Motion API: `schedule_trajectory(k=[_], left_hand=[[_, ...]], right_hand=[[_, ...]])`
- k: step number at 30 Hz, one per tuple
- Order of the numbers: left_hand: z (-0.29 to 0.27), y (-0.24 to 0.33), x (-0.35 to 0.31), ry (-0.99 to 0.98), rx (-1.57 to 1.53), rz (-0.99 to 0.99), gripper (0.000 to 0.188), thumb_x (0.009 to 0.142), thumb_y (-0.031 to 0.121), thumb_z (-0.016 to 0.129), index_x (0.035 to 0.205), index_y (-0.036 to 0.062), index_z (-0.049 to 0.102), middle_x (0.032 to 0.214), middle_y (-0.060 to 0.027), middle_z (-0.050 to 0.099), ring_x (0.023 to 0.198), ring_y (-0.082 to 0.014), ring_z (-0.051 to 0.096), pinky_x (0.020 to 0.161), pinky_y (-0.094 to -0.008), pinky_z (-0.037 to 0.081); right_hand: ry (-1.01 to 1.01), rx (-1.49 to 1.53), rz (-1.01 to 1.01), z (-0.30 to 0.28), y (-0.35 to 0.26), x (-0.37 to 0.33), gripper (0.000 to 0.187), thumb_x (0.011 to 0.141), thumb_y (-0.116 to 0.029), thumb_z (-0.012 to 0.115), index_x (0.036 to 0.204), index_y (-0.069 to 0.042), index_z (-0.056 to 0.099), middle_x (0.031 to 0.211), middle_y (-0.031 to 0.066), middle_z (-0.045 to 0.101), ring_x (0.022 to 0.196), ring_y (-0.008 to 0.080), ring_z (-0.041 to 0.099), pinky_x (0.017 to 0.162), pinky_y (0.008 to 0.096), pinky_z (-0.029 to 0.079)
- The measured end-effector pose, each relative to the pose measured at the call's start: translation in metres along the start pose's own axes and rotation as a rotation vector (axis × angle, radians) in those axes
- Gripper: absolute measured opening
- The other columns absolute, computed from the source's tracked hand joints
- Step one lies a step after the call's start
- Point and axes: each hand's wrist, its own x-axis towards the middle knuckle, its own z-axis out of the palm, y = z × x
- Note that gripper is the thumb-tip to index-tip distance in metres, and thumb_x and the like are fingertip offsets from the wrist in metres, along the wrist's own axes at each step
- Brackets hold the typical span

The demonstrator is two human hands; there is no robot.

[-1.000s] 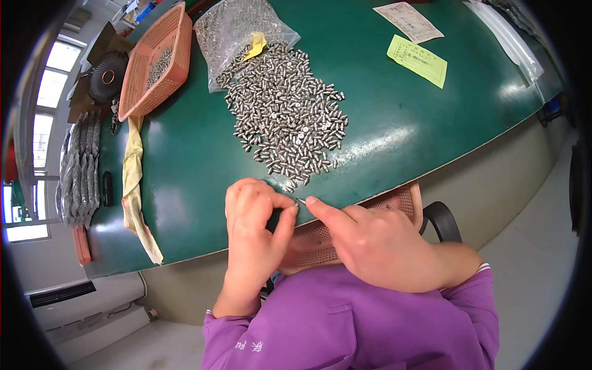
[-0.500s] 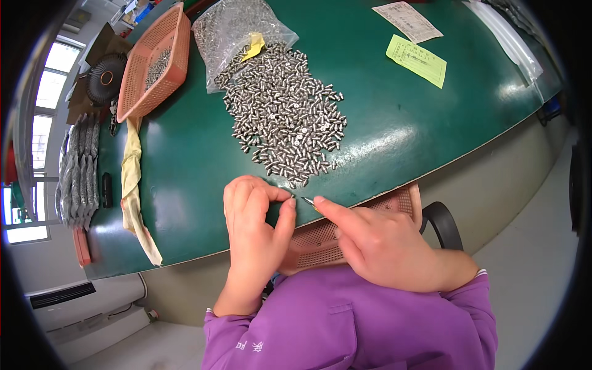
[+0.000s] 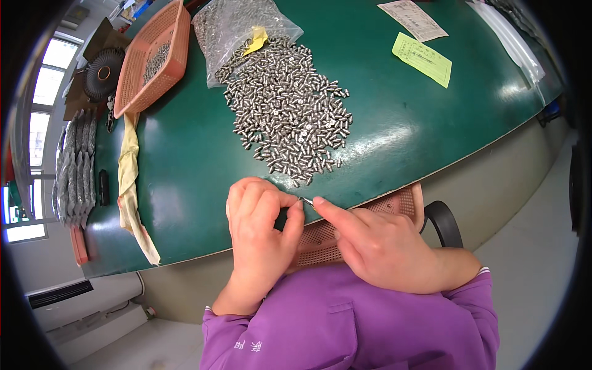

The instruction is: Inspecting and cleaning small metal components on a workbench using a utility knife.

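Note:
My left hand (image 3: 258, 228) pinches a tiny metal part (image 3: 300, 200) between thumb and forefinger, just above the table's near edge. Most of that part is hidden by the fingertips. From the right, my right hand (image 3: 388, 250) grips a thin pointed metal tool (image 3: 308, 201), its forefinger stretched along it. The tool's tip meets the part or lies right beside it; I cannot tell which. Beyond my hands spreads a heap of small silvery metal pieces (image 3: 287, 111), spilling from a clear plastic bag (image 3: 237, 24) with a yellow slip (image 3: 256, 39) at its mouth.
On the green table (image 3: 185, 203) stands a pink basket (image 3: 176, 68) holding more pieces, with a pale cloth strip (image 3: 128, 172) below it. Grey packs (image 3: 75, 169) lie far left. Paper slips (image 3: 422, 58) are at the upper right. Another pink basket (image 3: 320, 243) sits under the near edge.
My left hand has shifted slightly right, bringing the small part up to the tool's tip. The right hand has hardly moved. The whole view has tilted a little.

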Motion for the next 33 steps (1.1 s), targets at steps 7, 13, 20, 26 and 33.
schedule_trajectory(k=[7,13,20,26,33], left_hand=[[0.0,-0.002,0.0,-0.03,-0.067,-0.019,0.018,0.07,-0.001,0.076,0.079,0.0068,0.063,0.087,-0.007,0.06,0.096,-0.0303,0.057,0.085,-0.0411,0.045],[-0.005,-0.001,0.0,-0.072,-0.083,-0.008,0.017,0.072,0.0,0.076,0.081,0.0068,0.064,0.087,-0.0073,0.06,0.097,-0.0308,0.057,0.087,-0.0416,0.045],[-0.004,0.006,0.004,-0.053,-0.032,-0.008,0.021,0.072,0.0,0.077,0.087,0.0047,0.063,0.091,-0.0092,0.058,0.098,-0.0315,0.055,0.088,-0.042,0.044],[0.011,-0.004,0.007,0.03,0.071,-0.06,0.02,0.074,0.003,0.077,0.087,0.0061,0.061,0.093,-0.01,0.058,0.098,-0.0324,0.055,0.087,-0.0434,0.044],[0.001,0.003,0.0,-0.042,0.018,-0.015,0.019,0.074,0.001,0.074,0.085,0.0069,0.06,0.09,-0.0078,0.058,0.097,-0.0307,0.056,0.086,-0.0422,0.044]], right_hand=[[-0.11,0.026,0.005,-0.013,0.0,0.007,0.057,0.088,-0.011,0.063,0.143,0.0,0.05,0.081,0.0114,0.062,0.063,0.0272,0.065,0.056,0.0363,0.054],[-0.106,-0.071,-0.004,-0.012,-0.005,0.007,0.055,0.088,-0.01,0.062,0.141,0.0,0.052,0.083,0.0138,0.064,0.063,0.0292,0.066,0.057,0.0366,0.054],[0.031,0.055,0.034,-0.01,0.006,-0.002,0.053,0.087,-0.01,0.063,0.138,-0.002,0.055,0.086,0.0149,0.069,0.065,0.0289,0.069,0.059,0.0387,0.057],[0.032,0.039,0.051,-0.008,0.005,-0.002,0.053,0.087,-0.011,0.064,0.138,-0.003,0.055,0.083,0.0133,0.067,0.063,0.0283,0.069,0.057,0.0391,0.057],[0.037,0.003,0.014,-0.004,0.003,-0.002,0.054,0.087,-0.012,0.065,0.139,-0.003,0.055,0.08,0.0094,0.063,0.06,0.0244,0.066,0.056,0.0359,0.055]])
